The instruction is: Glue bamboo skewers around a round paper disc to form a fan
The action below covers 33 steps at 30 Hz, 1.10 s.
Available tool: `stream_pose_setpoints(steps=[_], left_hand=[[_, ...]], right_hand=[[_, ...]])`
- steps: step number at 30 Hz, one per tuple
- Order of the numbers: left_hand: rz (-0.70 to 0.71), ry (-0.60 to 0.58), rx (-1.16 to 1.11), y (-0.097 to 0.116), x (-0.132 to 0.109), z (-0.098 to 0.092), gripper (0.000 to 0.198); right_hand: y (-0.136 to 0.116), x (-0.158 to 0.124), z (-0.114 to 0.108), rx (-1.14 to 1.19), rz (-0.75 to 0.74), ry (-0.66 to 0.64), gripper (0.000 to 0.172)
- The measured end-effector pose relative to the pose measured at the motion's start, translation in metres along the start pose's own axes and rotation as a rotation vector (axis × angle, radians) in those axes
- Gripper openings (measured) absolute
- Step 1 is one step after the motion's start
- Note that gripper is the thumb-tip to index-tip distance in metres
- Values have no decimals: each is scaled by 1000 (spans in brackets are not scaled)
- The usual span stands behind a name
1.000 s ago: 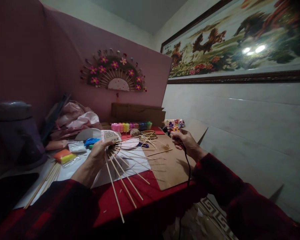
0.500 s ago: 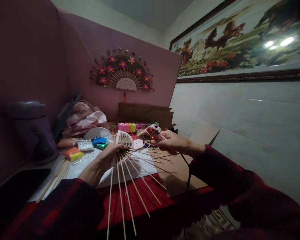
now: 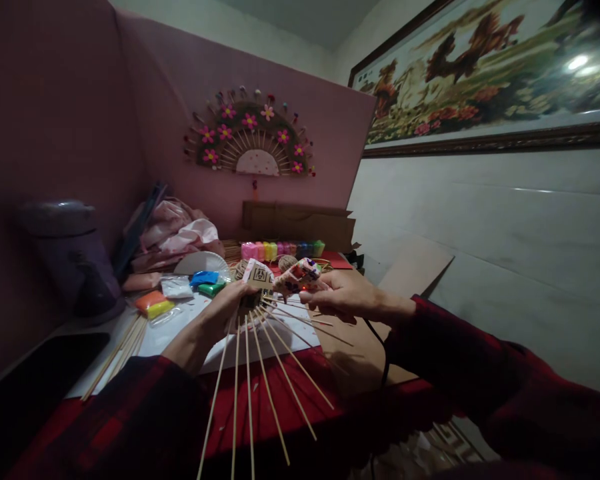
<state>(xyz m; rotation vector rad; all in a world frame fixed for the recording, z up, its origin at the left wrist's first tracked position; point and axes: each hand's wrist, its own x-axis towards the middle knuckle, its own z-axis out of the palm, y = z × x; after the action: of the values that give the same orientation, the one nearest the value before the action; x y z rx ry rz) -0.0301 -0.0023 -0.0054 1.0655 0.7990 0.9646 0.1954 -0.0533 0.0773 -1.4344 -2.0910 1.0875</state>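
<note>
My left hand is closed round the cardboard base of a fan frame. Thin wooden sticks spread out from that base toward me, past the table's front edge. In my right hand is a glue gun wrapped in patterned cloth, with a small red light and a black cord hanging behind. Its nose points left, at the cardboard close to where the sticks meet. Whether the tip touches the base, I cannot tell.
Clay packets and loose sticks lie on the left, near a purple tumbler and a dark phone-like slab. A row of coloured clay sits behind my hands. A finished flowered fan hangs on the pink board. Brown cardboard lies at right.
The glue gun's nose has come down and left, closer to the base of the sticks. The fan frame has turned slightly in my left hand. The whole view has shifted a little.
</note>
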Motion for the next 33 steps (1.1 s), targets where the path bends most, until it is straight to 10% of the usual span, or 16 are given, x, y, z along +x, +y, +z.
stream_pose_setpoints(steps=[33], left_hand=[[45, 68, 12, 7, -8, 13, 27]], right_hand=[[-12, -4, 7, -45, 54, -58, 43]])
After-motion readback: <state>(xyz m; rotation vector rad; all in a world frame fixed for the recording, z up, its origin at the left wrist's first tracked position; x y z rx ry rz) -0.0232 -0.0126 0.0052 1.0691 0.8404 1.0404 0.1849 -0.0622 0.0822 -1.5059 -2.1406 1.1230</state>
